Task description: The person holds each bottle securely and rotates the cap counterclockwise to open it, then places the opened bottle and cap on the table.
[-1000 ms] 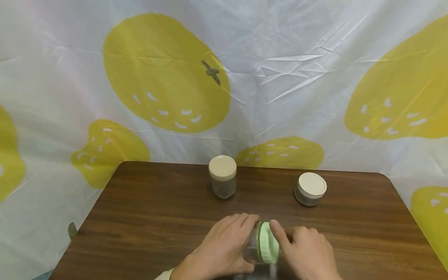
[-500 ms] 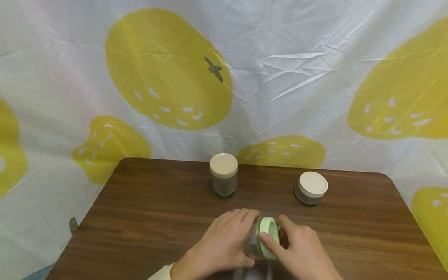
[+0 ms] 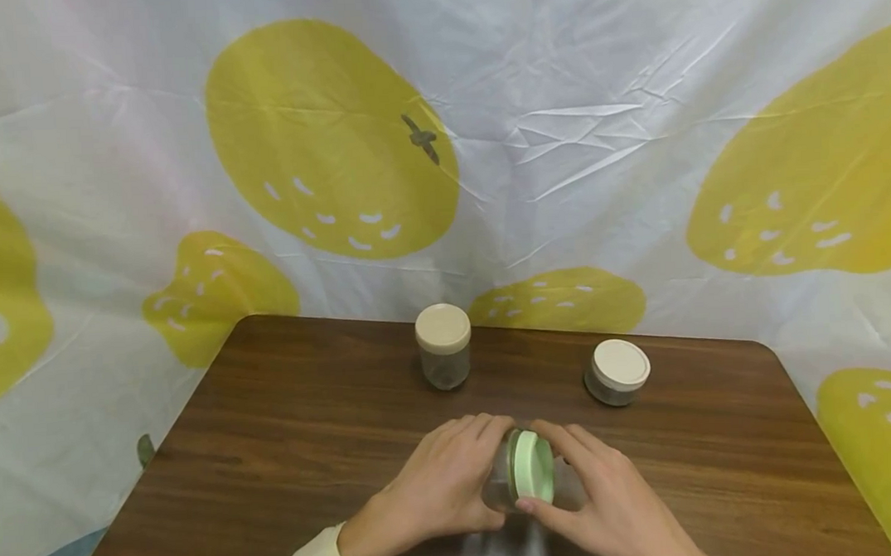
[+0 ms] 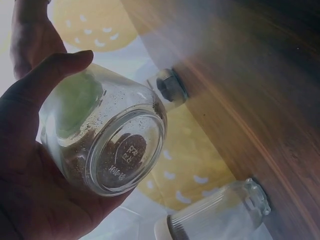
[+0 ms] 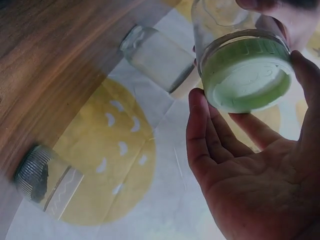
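A clear glass jar [image 4: 127, 145] with a pale green lid [image 3: 532, 467] is held tilted on its side above the table, its lid end towards the right. My left hand [image 3: 450, 481] grips the glass body from the left, thumb on the near side. My right hand [image 3: 615, 494] holds the lid by its rim, fingertips at the top edge and thumb at the lower edge. In the right wrist view the palm stands away from the lid's recessed face. The jar's embossed base faces the left wrist camera, and no contents show through the glass.
A taller jar with a cream lid [image 3: 443, 328] stands upright at the table's back. A shorter cream-lidded jar [image 3: 618, 372] stands further right. Behind the brown wooden table [image 3: 310, 417] hangs a white cloth with yellow fruit prints [image 3: 335, 142].
My right thumb has moved from the lid's upper edge down to its lower edge, while the fingers have straightened and come over the top. The left hand keeps its grip on the jar.
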A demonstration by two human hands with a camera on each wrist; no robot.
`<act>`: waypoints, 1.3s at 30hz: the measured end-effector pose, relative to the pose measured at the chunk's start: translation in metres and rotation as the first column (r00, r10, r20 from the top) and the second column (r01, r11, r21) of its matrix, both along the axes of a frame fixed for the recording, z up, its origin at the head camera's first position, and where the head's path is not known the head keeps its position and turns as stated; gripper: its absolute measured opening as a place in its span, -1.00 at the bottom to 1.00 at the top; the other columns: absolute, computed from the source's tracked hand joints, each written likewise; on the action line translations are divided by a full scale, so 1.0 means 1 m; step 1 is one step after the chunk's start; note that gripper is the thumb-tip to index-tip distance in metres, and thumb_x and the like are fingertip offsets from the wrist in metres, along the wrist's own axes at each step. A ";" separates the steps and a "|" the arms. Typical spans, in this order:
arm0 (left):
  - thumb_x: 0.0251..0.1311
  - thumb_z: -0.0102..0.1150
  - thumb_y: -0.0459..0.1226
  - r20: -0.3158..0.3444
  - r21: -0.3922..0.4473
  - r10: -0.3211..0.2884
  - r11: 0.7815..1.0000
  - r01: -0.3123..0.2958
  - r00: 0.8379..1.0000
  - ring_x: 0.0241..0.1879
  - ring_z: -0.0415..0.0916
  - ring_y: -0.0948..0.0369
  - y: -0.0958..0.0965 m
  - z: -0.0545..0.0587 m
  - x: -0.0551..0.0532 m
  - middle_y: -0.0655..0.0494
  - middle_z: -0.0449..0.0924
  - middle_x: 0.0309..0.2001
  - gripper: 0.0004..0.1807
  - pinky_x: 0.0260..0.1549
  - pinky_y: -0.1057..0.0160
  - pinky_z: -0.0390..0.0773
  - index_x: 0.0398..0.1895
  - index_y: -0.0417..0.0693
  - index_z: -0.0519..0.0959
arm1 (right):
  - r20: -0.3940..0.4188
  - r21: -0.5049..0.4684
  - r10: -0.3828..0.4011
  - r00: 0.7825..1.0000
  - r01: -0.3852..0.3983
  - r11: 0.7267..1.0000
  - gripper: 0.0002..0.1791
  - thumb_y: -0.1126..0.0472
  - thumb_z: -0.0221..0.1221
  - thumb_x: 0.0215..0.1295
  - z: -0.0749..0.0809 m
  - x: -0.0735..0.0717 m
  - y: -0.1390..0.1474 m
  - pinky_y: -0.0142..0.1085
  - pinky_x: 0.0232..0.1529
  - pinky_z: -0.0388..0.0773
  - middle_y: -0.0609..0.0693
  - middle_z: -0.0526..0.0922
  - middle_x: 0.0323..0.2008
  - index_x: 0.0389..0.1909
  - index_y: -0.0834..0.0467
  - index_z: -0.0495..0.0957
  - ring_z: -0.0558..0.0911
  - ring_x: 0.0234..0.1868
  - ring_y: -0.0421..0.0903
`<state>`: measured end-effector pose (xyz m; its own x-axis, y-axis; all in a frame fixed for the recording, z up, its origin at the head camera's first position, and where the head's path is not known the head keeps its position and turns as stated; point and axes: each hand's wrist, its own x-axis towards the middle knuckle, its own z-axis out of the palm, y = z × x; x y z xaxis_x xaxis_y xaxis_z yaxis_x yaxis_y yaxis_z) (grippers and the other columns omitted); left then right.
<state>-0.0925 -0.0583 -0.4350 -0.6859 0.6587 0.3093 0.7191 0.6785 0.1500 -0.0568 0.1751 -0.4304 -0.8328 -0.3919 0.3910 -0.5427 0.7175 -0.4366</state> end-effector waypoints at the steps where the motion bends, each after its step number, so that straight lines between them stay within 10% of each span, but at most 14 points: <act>1: -0.36 0.71 0.08 0.000 -0.001 0.001 1.000 -0.001 1.000 -0.02 0.66 0.27 0.000 0.000 0.000 0.19 0.67 0.09 0.05 -0.05 0.28 0.68 0.31 -0.01 0.45 | -0.002 -0.002 0.004 1.000 -0.004 1.000 -0.15 -0.28 0.50 0.14 0.000 0.000 0.000 -0.32 -0.16 0.67 -0.31 0.64 0.12 0.41 -0.06 0.49 0.66 -0.08 -0.33; 26: -0.36 0.71 0.11 0.042 0.118 0.075 0.990 -0.079 0.996 0.01 0.64 0.26 0.001 -0.003 -0.012 0.23 0.66 0.05 0.04 0.04 0.21 0.66 0.29 0.05 0.42 | -0.052 -0.043 -0.014 0.999 0.012 0.999 -0.09 -0.10 0.60 0.07 0.012 -0.001 0.020 -0.30 -0.16 0.68 -0.30 0.67 0.11 0.47 -0.13 0.46 0.68 -0.04 -0.30; 39: -0.35 0.78 0.03 0.228 0.355 0.086 0.920 -0.165 0.970 0.01 0.69 0.22 0.000 -0.010 -0.031 0.18 0.68 0.08 0.06 0.02 0.14 0.71 0.33 0.04 0.43 | -0.095 -0.068 0.000 0.995 -0.006 0.998 -0.09 -0.03 0.63 0.01 0.005 -0.008 0.027 -0.37 -0.20 0.64 -0.27 0.71 0.02 0.42 0.00 0.50 0.64 -0.15 -0.36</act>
<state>-0.1235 -0.0586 -0.4451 -0.8294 0.4291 0.3578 0.5587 0.6289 0.5407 -0.0646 0.2017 -0.4249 -0.7892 -0.3645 0.4943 -0.5864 0.6863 -0.4303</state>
